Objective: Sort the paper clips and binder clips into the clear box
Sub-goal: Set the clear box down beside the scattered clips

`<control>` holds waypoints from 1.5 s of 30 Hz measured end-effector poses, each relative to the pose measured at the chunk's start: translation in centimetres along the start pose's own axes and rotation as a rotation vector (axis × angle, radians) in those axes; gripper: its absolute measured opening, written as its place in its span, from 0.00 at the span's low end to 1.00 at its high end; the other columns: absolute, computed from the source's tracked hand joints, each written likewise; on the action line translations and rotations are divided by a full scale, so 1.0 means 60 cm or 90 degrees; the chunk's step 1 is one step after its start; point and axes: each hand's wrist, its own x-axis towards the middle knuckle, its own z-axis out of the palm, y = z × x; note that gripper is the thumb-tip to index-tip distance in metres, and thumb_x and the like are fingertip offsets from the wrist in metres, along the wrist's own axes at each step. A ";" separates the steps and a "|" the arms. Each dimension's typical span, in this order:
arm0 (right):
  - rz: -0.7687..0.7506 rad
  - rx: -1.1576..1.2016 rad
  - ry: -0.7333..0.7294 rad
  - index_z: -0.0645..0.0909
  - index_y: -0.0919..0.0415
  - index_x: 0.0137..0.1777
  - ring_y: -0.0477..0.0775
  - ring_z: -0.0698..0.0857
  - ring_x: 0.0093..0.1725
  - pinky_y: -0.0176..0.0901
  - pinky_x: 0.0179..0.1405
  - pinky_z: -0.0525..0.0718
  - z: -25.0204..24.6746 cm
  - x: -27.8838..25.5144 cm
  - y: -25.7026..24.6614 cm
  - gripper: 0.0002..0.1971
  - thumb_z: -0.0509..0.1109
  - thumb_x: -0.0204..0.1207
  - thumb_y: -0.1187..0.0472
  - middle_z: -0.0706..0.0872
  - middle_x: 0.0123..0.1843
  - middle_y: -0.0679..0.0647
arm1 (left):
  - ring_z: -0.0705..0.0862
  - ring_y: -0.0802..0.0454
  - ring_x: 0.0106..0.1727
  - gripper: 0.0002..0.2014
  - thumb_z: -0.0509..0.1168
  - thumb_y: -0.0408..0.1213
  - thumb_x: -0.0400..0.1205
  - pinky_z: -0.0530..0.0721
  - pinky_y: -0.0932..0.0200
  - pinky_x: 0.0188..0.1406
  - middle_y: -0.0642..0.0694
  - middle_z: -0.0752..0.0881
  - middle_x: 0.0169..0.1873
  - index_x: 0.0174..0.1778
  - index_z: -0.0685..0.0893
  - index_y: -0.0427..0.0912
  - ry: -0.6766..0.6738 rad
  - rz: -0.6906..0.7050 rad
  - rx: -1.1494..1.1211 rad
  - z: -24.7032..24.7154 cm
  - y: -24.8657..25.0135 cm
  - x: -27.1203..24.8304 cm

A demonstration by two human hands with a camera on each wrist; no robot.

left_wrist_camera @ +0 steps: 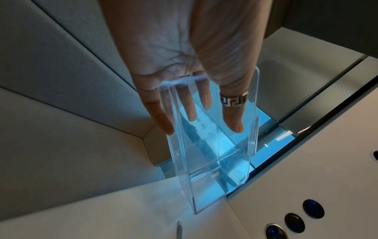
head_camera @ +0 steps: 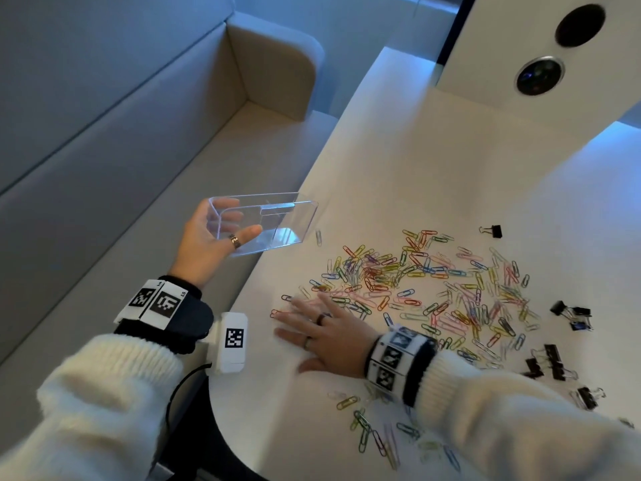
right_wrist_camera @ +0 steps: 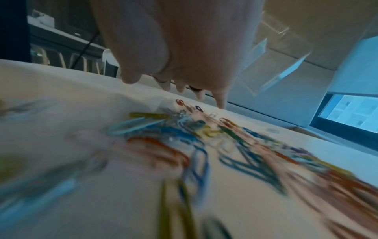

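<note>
Head camera looking down over both hands and table (head_camera: 399, 161), wrist cameras sitting close, facing along fingers, all three catching the clear box (head_camera: 277, 216).

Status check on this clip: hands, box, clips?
Left hand holds clear box, empty, at table edge. Right hand flat, fingers spread on paper clips. Binder clips untouched, right side.

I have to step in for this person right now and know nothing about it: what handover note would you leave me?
Left hand holds the empty clear box at the table's left edge, thumb inside.
Right hand lies flat, fingers spread, on the edge of the paper clips.
Binder clips sit scattered to the right.
Done: nothing is in the box.
Left: all clips, sorted into its compartments.
</note>
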 end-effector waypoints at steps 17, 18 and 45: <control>0.145 0.157 0.132 0.60 0.59 0.78 0.60 0.55 0.81 0.58 0.78 0.55 -0.046 0.042 0.099 0.29 0.43 0.82 0.45 0.57 0.82 0.58 | 0.78 0.54 0.50 0.21 0.74 0.26 0.69 0.76 0.52 0.63 0.52 0.79 0.46 0.45 0.74 0.55 0.013 0.003 -0.059 0.015 -0.023 0.001; 0.193 0.165 0.117 0.52 0.60 0.80 0.60 0.48 0.82 0.58 0.79 0.51 -0.052 0.061 0.115 0.30 0.44 0.82 0.44 0.49 0.83 0.57 | 0.77 0.53 0.51 0.21 0.74 0.27 0.69 0.76 0.51 0.63 0.52 0.78 0.46 0.45 0.74 0.55 0.013 0.004 -0.058 0.019 -0.026 0.002; 0.519 0.413 0.021 0.37 0.44 0.80 0.55 0.34 0.81 0.59 0.79 0.41 0.076 -0.155 0.239 0.31 0.42 0.80 0.37 0.33 0.82 0.46 | 0.76 0.50 0.59 0.22 0.74 0.27 0.71 0.73 0.58 0.59 0.42 0.77 0.55 0.54 0.71 0.46 -0.191 -0.015 0.012 0.237 -0.020 0.104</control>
